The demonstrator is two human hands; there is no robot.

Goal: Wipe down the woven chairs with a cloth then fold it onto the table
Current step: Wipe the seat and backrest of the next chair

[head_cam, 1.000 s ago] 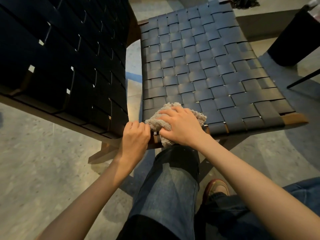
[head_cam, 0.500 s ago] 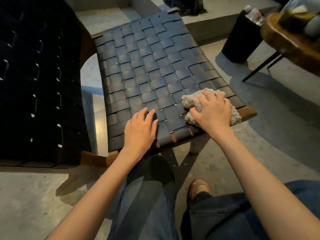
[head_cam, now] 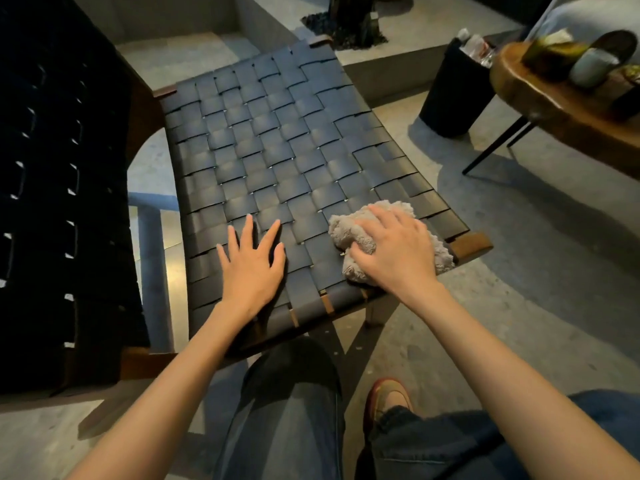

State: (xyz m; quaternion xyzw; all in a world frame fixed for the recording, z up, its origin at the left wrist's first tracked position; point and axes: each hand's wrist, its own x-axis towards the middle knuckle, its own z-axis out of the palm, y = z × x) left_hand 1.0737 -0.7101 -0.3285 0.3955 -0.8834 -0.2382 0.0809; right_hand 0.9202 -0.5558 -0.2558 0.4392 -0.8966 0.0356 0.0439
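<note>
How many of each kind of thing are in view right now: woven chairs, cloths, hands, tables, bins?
Woven chairs: 2, the near chair and the left chair
Cloths: 1, the cloth on the near chair
Hands: 2, left hand flat on the seat, right hand pressing the cloth
Tables: 1, the wooden table
Bins: 1, the black bin
Total: 7

Right hand (head_cam: 394, 252) presses cloth (head_cam: 349, 233) on woven chair (head_cam: 277, 150); left hand (head_cam: 252, 266) flat beside; blurred table (head_cam: 554, 109), perhaps wooden
</note>
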